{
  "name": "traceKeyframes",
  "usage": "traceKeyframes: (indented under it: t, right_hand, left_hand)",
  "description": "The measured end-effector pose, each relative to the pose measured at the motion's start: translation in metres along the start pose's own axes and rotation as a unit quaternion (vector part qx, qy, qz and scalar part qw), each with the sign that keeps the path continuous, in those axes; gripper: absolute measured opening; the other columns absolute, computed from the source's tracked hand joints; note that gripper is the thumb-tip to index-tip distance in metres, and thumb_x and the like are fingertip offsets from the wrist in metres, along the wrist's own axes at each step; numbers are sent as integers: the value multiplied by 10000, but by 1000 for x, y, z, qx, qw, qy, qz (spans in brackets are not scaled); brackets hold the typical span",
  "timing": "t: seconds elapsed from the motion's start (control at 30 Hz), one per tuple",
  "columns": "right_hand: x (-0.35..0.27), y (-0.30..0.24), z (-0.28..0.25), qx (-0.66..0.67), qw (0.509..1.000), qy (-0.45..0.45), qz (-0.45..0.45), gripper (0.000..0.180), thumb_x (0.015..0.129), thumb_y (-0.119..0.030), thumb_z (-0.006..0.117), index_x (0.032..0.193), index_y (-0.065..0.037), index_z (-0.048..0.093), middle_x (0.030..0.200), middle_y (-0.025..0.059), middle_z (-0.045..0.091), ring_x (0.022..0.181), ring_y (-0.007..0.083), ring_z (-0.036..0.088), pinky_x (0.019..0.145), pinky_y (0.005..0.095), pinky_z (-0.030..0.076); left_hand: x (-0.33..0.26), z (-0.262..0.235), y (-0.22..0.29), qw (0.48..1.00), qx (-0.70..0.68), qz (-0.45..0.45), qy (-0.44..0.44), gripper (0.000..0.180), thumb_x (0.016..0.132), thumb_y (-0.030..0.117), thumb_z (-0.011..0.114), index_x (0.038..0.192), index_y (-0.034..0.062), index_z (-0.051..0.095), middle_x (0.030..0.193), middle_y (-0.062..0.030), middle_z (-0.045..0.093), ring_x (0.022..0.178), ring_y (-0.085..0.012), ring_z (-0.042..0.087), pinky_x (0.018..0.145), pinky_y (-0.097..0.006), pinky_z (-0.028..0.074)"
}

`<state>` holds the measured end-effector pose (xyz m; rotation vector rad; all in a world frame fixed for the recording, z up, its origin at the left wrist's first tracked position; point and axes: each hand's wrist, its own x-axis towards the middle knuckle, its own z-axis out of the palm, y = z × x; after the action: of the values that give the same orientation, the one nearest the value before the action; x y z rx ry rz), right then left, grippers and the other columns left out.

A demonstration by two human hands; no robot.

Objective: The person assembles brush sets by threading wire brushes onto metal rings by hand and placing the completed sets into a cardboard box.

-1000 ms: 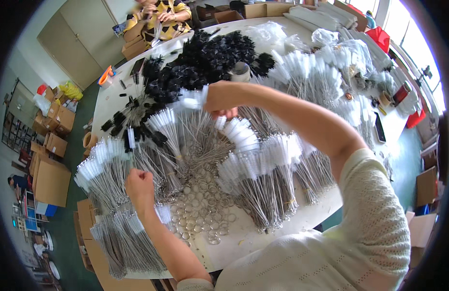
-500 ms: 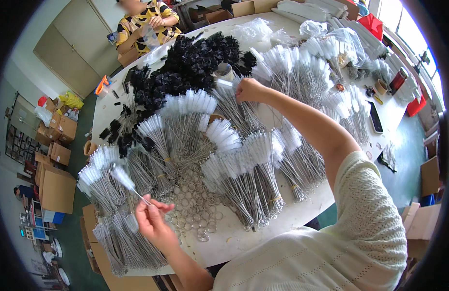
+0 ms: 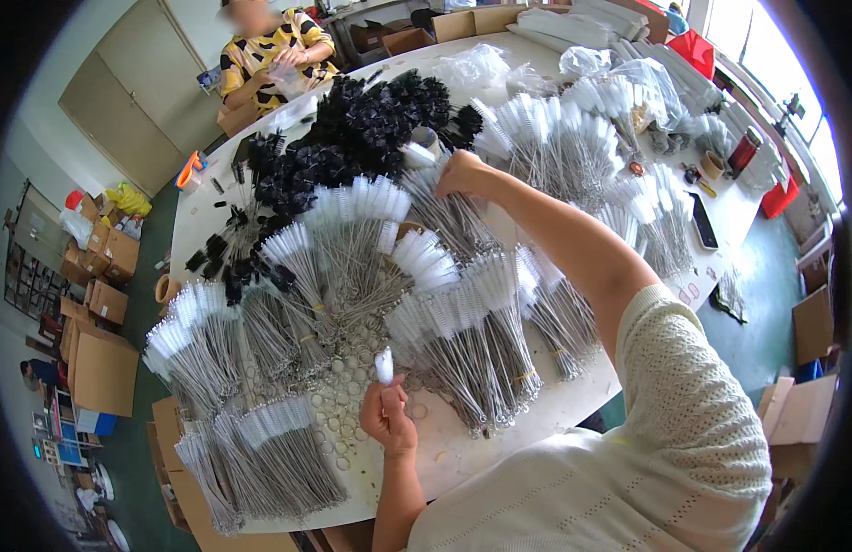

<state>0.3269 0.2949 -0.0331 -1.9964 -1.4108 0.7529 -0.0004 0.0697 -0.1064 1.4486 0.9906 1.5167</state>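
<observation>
My left hand (image 3: 389, 416) is closed round a white-bristled tube brush (image 3: 384, 365), its head pointing up above the fist. Below that hand and to its left lie loose metal rings (image 3: 341, 419) on the white table. My right hand (image 3: 459, 173) reaches farther out, fingers bent down and closed over a pile of wire-stemmed brushes (image 3: 463, 221). What its fingertips pinch, if anything, is too small to tell. Bundles of white tube brushes (image 3: 472, 304) lie between my two arms, and another row of brushes (image 3: 279, 460) lies at the near left.
A heap of black brushes (image 3: 361, 124) covers the far left, beside a cardboard tube (image 3: 426, 140). More white brushes (image 3: 554, 129) lie at the far right, near a phone (image 3: 704, 221) and a red flask (image 3: 745, 152). Across the table a person (image 3: 277, 60) handles a clear bag.
My left hand has moved right with the brush, which has turned from slanting left to pointing up. My right hand has shifted slightly left, its fingers now bent downward.
</observation>
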Motion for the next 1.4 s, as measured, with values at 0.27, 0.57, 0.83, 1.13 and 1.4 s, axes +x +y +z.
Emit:
traceKeyframes:
  t: [0.27, 0.57, 0.83, 1.13, 1.4]
  right_hand:
    - [-6, -4, -7, -48, 992, 54, -102, 290, 550, -284, 757, 727, -62, 700, 769, 138, 671, 728, 243, 657, 710, 339, 527]
    - [3, 9, 16, -102, 993, 28, 57, 496, 542, -305, 786, 933, -26, 658, 981, 157, 651, 915, 273, 633, 782, 349, 524]
    - [-25, -7, -40, 72, 991, 76, -86, 260, 564, -234, 796, 719, -50, 697, 686, 64, 634, 597, 151, 572, 569, 286, 477]
    - [-42, 17, -186, 388, 911, 135, -28, 92, 761, -100, 578, 734, -16, 600, 639, 32, 514, 524, 124, 508, 523, 301, 555]
    - [-45, 120, -227, -197, 896, 323, 232, 363, 647, -359, 640, 860, -67, 680, 861, 124, 668, 852, 261, 641, 747, 357, 502]
  left_hand:
    - [5, 7, 9, 995, -54, -83, -7, 404, 930, 340, 480, 874, -47, 586, 589, 23, 421, 505, -40, 313, 444, -201, 219]
    - [6, 8, 5, 999, -2, -16, -35, 324, 939, 256, 479, 852, -35, 593, 608, 3, 465, 487, -28, 290, 437, -205, 213]
    - [6, 5, 9, 998, -30, -52, -29, 331, 934, 260, 480, 836, -36, 592, 603, 12, 437, 481, -29, 275, 429, -200, 201]
    - [7, 10, 21, 998, -22, -62, 24, 233, 929, 131, 462, 856, -61, 573, 612, 19, 428, 491, -17, 291, 412, -179, 210]
    - [7, 3, 12, 996, 31, -67, 45, 250, 945, 182, 459, 922, -39, 574, 571, 39, 367, 480, -17, 260, 414, -199, 171]
